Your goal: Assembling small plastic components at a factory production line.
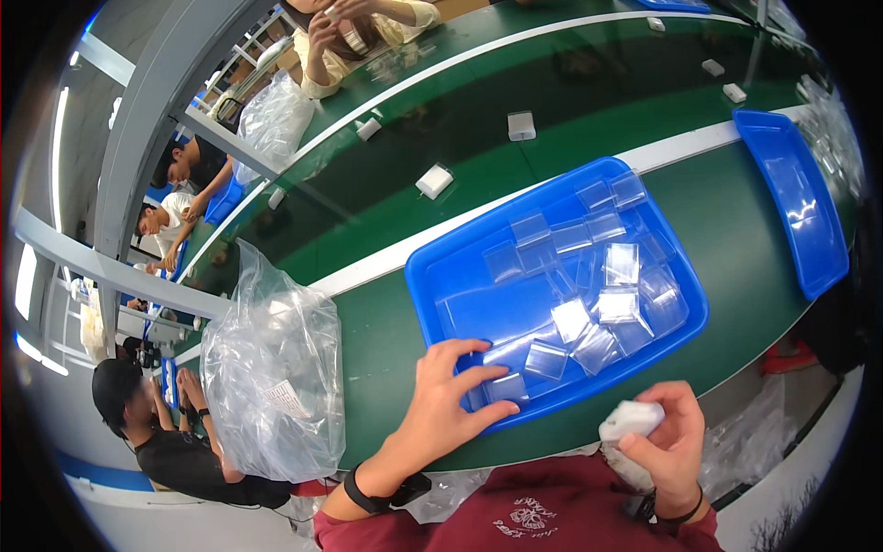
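Head view: the right hand (676,442) is grasping a small white box (633,420), thumb on its near side and fingers curling behind; its long axis is running sideways, one end pointing left, roughly toward the left hand (451,396). The left fingers are spreading, thumb apart from index, over the near-left corner of a blue tray (474,313). A clear plastic sleeve (509,388) is lying between that thumb and index, just at their tips; whether they are gripping it or only hovering, cannot tell. Its outline is looking nearly square, so no long axis is reading clearly. The left hand is the nearer one to it; the white box is sitting to the right of those fingertips, outside the tray.

Surroundings: more clear sleeves (621,305) are overlapping beyond and to the right of the left fingers. The tray's near rim is standing between the sleeve and the right hand. A clear bag (271,377) is bulging left of the left fingers; a second blue tray (782,175) is resting far right, beyond the right fingers.
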The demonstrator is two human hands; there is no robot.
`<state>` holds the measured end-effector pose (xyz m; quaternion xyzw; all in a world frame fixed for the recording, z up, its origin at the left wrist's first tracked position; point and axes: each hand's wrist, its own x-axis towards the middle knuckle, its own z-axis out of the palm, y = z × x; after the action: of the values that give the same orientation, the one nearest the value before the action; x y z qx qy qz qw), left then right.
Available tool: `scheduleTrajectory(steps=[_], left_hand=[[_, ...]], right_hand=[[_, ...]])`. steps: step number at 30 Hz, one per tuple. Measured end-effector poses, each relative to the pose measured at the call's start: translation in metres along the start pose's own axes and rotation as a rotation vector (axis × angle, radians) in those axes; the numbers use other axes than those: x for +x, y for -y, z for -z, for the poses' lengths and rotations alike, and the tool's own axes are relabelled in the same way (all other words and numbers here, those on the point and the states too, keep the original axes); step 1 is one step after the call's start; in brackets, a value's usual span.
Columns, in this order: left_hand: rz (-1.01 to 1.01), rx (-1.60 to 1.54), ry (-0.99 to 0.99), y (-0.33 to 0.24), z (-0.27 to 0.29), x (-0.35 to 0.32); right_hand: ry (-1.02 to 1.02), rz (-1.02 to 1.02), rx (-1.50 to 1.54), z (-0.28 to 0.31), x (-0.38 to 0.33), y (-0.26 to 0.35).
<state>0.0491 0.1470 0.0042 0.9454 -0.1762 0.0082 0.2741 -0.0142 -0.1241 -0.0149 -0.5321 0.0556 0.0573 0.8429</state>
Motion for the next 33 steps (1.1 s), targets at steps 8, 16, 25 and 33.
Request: scheduleTrajectory(steps=[8, 16, 25, 33], left_hand=[[0.066, -0.192, 0.053, -0.013, -0.008, 0.005], [0.087, -0.990, 0.159, -0.052, -0.002, 0.021], [-0.031, -0.925, 0.054, -0.057, -0.008, 0.026], [-0.185, -0.750, 0.005, -0.059, -0.007, 0.029]], right_hand=[[0.069, 0.028, 0.029, -0.008, 0.014, -0.012], [0.042, 0.269, 0.034, -0.014, 0.028, -0.001], [0.031, 0.389, -0.028, -0.016, 0.030, 0.002], [-0.016, 0.587, -0.276, -0.024, 0.032, -0.002]])
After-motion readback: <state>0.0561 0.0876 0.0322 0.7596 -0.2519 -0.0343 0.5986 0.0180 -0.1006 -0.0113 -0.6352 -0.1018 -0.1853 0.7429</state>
